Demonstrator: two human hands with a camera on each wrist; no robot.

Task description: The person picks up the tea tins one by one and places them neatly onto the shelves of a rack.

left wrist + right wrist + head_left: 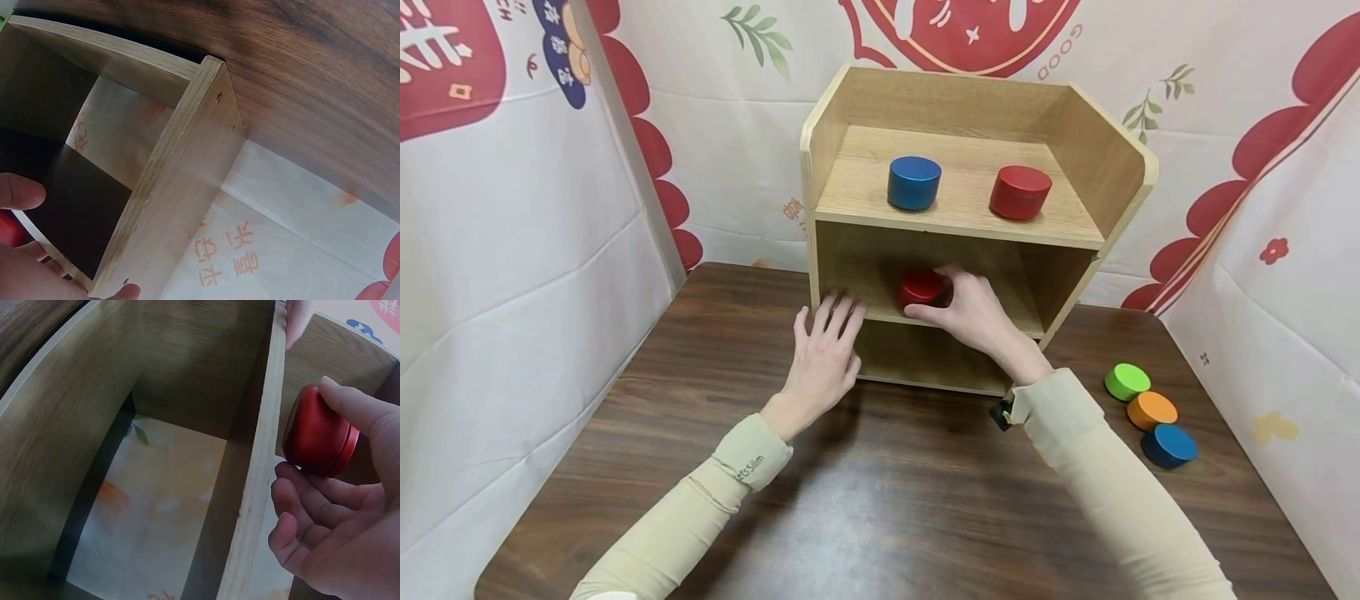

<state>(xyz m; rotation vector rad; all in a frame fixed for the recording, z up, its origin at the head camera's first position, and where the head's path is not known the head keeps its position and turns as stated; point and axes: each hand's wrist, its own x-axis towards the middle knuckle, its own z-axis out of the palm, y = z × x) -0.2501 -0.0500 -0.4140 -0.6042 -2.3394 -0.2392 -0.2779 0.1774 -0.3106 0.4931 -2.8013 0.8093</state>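
A small wooden shelf [955, 229] stands at the back of the table. At its middle level my right hand [973, 312] pinches a red round tin [919, 287] between thumb and fingers, near the front edge of that board. The right wrist view shows the same tin [320, 434] tilted by the camera angle, thumb on one side and fingertips on the other. My left hand [823, 358] has its fingers spread, fingertips at the shelf's left front edge, holding nothing. On the top level sit a blue tin [913, 183] and another red tin [1020, 193].
At the right of the dark wooden table [880, 500] a green tin [1127, 381], an orange tin [1152, 410] and a dark blue tin [1168, 445] sit in a row. A printed white cloth [730, 158] hangs behind and along both sides. The shelf's side panels rise above its top board.
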